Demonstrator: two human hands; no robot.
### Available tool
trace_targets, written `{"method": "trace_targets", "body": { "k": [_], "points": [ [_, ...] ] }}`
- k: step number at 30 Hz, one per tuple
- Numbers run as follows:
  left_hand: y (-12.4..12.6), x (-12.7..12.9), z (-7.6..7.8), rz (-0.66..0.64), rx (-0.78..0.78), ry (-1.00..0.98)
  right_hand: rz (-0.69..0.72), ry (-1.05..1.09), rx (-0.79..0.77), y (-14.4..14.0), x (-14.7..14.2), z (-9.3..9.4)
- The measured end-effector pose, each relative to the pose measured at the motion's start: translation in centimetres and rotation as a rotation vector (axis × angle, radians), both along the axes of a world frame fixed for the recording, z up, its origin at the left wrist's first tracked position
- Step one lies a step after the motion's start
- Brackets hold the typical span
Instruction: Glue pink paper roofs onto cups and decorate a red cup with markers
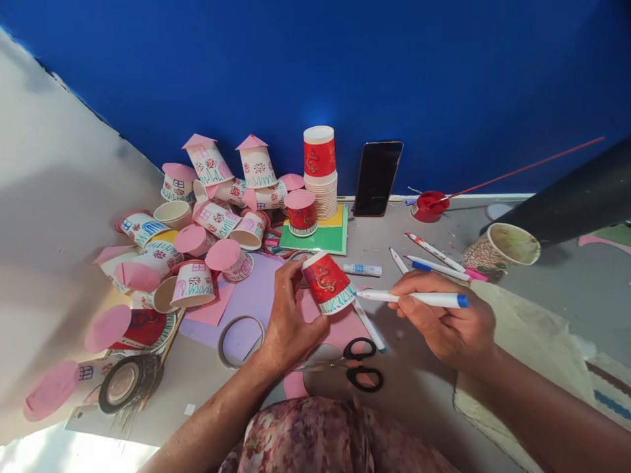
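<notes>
Red-and-white tapered paper cup (pixel 328 284) sits tilted in the left hand (pixel 290 315), between thumb and fingers, near the black-handled metal scissors (pixel 336 363); biggest risk is too hard a squeeze buckling the thin wall. Next: too loose a grip could let it twist mid-stroke. Smallest: right hand (pixel 451 322) pinches a slim white blue-ended marker (pixel 438 299), tip at or just beside the blue-green strokes (pixel 338 303), contact unclear; a wrist slip could smear them.

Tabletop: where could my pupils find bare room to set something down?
Bare tabletop shows below the right hand, between scissors and pale cloth, and right of the stained cup. The picture's left is crowded with pink-topped cups.
</notes>
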State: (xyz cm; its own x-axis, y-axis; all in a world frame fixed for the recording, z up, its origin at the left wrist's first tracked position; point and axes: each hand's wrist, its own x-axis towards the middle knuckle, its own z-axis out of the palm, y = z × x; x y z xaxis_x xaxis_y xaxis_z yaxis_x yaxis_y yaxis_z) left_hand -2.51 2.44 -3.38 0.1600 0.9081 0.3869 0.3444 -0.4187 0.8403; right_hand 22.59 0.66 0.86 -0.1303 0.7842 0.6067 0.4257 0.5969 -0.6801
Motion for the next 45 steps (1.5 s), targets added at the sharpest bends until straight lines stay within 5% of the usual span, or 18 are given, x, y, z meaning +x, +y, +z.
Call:
{"method": "trace_targets", "body": {
  "k": [13,19,24,29,36,41,45],
  "points": [
    [-0.2,0.0,-0.3,-0.026,-0.074,-0.122,0.01,0.115,-0.131,0.1,0.1,0.0],
    [-0.2,0.1,0.7,-0.022,-0.306,-0.349,0.008,0.289,-0.186,0.5,-0.2,-0.2],
    [-0.2,0.3,2.1,-0.098,-0.537,-0.549,-0.054,0.039,-0.18,0.9,-0.4,-0.5],
    [-0.6,1.1,2.2,-0.158,-0.569,-0.602,-0.023,-0.079,0.0,0.7,-1.0,-0.9],
    [-0.6,0.5,0.9,-0.3,-0.403,-0.435,-0.029,-0.321,0.283,0.3,-1.0,-1.5],
    [-0.6,-0.9,0.9,-0.214,-0.27,-0.104,-0.012,-0.47,0.393,0.1,-0.9,-2.1],
    [-0.7,-1.0,1.7,-0.142,-0.272,0.01,0.019,-0.448,0.312,0.0,-1.2,-2.2]
  ]
}}
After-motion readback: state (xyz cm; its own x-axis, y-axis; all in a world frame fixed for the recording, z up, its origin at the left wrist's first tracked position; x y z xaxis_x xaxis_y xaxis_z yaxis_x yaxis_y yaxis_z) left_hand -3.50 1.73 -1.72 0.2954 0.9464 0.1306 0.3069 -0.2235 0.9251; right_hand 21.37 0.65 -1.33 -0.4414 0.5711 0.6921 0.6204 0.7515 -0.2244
